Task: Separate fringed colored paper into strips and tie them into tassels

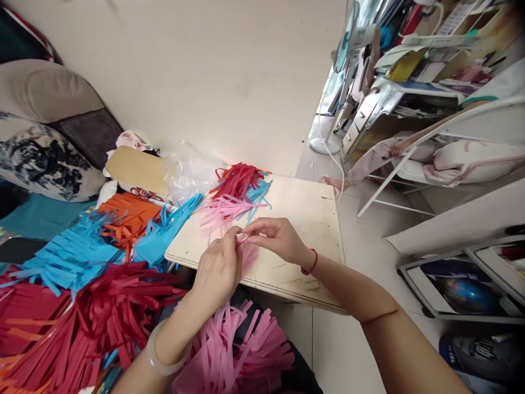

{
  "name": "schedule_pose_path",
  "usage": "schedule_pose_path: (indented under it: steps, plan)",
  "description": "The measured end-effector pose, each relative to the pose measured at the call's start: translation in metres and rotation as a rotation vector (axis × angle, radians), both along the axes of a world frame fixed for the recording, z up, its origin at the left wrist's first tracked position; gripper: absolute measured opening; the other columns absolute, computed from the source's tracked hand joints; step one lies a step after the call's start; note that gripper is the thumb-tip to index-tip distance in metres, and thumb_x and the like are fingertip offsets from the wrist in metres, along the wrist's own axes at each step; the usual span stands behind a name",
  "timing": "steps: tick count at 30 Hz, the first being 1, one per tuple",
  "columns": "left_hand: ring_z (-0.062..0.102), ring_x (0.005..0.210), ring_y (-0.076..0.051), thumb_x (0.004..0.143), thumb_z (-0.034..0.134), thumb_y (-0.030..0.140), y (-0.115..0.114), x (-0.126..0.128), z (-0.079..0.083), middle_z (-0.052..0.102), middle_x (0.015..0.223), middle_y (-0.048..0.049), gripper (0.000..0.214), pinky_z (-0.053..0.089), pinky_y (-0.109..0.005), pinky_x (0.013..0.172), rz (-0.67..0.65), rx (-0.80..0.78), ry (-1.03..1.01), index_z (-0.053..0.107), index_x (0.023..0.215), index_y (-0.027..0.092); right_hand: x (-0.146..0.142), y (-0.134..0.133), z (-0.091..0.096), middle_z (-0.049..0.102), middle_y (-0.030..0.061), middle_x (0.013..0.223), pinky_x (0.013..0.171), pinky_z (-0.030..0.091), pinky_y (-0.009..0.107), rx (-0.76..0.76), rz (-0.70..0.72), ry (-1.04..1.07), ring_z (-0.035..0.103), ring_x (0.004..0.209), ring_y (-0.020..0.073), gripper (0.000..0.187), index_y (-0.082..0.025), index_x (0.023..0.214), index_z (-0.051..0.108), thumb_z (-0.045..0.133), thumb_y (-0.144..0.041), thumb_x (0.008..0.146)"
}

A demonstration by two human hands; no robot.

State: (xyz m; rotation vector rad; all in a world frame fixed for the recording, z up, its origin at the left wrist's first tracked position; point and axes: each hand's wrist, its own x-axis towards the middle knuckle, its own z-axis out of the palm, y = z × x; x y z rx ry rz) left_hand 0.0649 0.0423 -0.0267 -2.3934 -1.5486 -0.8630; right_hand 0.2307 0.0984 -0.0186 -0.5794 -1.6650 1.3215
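Observation:
Above the small wooden table (303, 219), my left hand (219, 262) and my right hand (274, 238) meet with fingertips pinched on a strip of pink tissue paper (249, 257). Its fringed end hangs blurred below my fingers. Just beyond my hands, a pink paper tassel (225, 208) lies on the table, beside red tassels (240, 178) and light blue tassels (259, 191). Across my lap rests a larger bunch of pink fringed paper (241, 350). The exact fold between my fingertips is partly hidden.
Red fringed paper (123, 301), blue fringed paper (77, 251) and orange fringed paper (131, 213) cover the seat at left. A clear plastic bag (191, 172) lies behind. At right, a person sits on a white chair (394, 180) near a standing fan (326, 145) and a rolling cart (459, 284).

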Motion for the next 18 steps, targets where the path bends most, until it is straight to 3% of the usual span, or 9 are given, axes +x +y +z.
schedule_pose_path:
  steps: [6, 9, 12, 15, 18]
  plan:
    - [0.061, 0.067, -0.022, 0.093, 0.038, 0.018, 0.006, 0.0, -0.002, 0.065, 0.085, -0.0118, 0.025, 0.046, -0.031, 0.061, -0.091, 0.038, 0.096, 0.041, 0.116, 0.01, 0.0, 0.003, -0.006, 0.066, 0.0026, 0.077, 0.07, 0.048, 0.027, -0.042, -0.013, -0.064, 0.057, 0.07, 0.0116, 0.022, -0.014, 0.08, 0.068, 0.076, -0.033, 0.071]
    - [0.056, 0.061, -0.022, 0.093, 0.039, 0.017, 0.011, -0.005, -0.004, 0.06, 0.072, -0.0062, 0.011, 0.042, -0.031, 0.059, -0.066, 0.052, 0.219, 0.05, 0.096, 0.015, 0.002, 0.008, -0.007, 0.067, 0.0038, 0.076, 0.07, 0.047, 0.028, -0.037, -0.006, -0.129, 0.058, 0.071, 0.0125, 0.023, -0.014, 0.074, 0.068, 0.075, -0.036, 0.072]
    - [0.054, 0.058, -0.021, 0.093, 0.041, 0.017, 0.018, -0.013, -0.003, 0.057, 0.068, -0.0044, 0.018, 0.04, -0.032, 0.06, -0.053, 0.055, 0.341, 0.053, 0.081, 0.019, 0.003, 0.016, -0.01, 0.066, 0.0036, 0.074, 0.07, 0.047, 0.027, -0.075, -0.034, -0.134, 0.059, 0.07, 0.0121, 0.025, -0.013, 0.072, 0.066, 0.074, -0.037, 0.072]
    - [0.056, 0.062, -0.021, 0.094, 0.042, 0.022, 0.029, -0.023, -0.001, 0.059, 0.071, -0.0048, 0.019, 0.04, -0.034, 0.064, -0.024, 0.056, 0.411, 0.058, 0.085, 0.019, 0.003, 0.03, -0.018, 0.065, 0.002, 0.071, 0.067, 0.048, 0.025, -0.148, -0.052, -0.106, 0.058, 0.065, 0.01, 0.027, -0.013, 0.073, 0.063, 0.075, -0.038, 0.07]
    - [0.061, 0.078, -0.024, 0.093, 0.042, 0.021, 0.044, -0.034, -0.001, 0.064, 0.082, -0.0075, 0.022, 0.042, -0.036, 0.077, 0.027, 0.004, 0.404, 0.06, 0.105, 0.018, 0.006, 0.053, -0.03, 0.065, 0.002, 0.07, 0.062, 0.048, 0.024, -0.136, -0.166, -0.132, 0.058, 0.061, 0.0092, 0.027, -0.014, 0.078, 0.06, 0.069, -0.039, 0.074]
